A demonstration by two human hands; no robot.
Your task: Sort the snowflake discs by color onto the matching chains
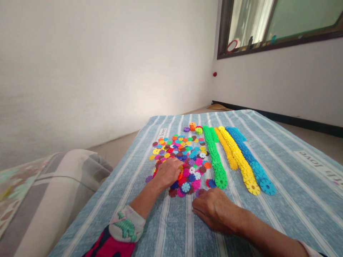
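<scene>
My left hand [168, 172] reaches into a loose heap of colourful plastic snowflake discs [191, 169]. Its fingers are closed, and a yellow snowflake disc [181, 169] shows at their tips. At the heap's near edge my right hand [213, 207] rests on the striped cloth with its fingers curled in; what they hold, if anything, is hidden. Just beyond that hand lie a dark blue disc [212, 183] and the near end of an overlapping green row of discs [220, 178].
Right of the green row run yellow rows [241, 162] and blue rows [250, 159]. Small stacks stand at the back: orange [192, 126], purple [186, 129] and lime [198, 131]. A striped cloth [128, 178] covers the table. Grey fabric-covered furniture [66, 185] stands at left.
</scene>
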